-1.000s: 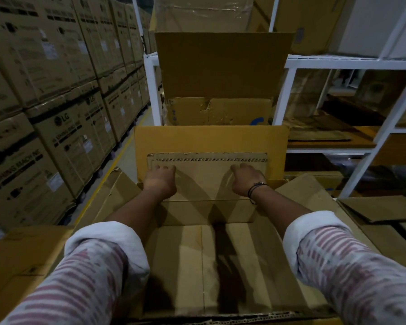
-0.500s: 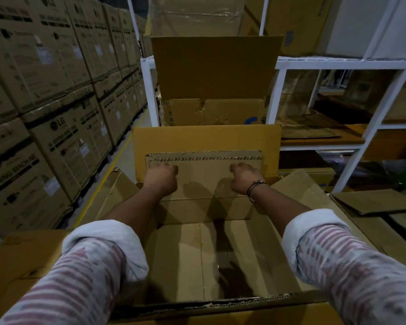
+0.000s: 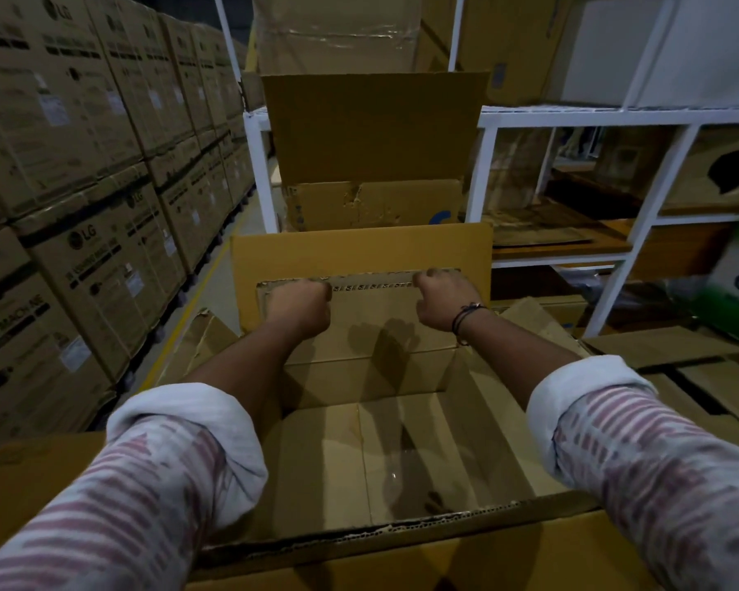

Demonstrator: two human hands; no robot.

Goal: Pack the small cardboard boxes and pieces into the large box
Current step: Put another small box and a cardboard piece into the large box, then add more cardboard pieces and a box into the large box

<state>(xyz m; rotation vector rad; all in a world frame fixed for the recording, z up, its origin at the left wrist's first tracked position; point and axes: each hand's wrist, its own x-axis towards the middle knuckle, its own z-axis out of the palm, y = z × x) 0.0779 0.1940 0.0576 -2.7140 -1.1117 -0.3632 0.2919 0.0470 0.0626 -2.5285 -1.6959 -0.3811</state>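
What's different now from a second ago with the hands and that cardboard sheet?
Very little. Both hands, left and right, still grip the top edge of the cardboard piece standing against the far wall of the large box. Only the camera shifted slightly.

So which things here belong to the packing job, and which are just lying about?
In the job:
- large box, open
- cardboard piece against its far wall
- left hand and right hand, gripping the piece's top edge

Lying about:
- stacked LG cartons
- white shelving
- open box behind
- flattened cardboard
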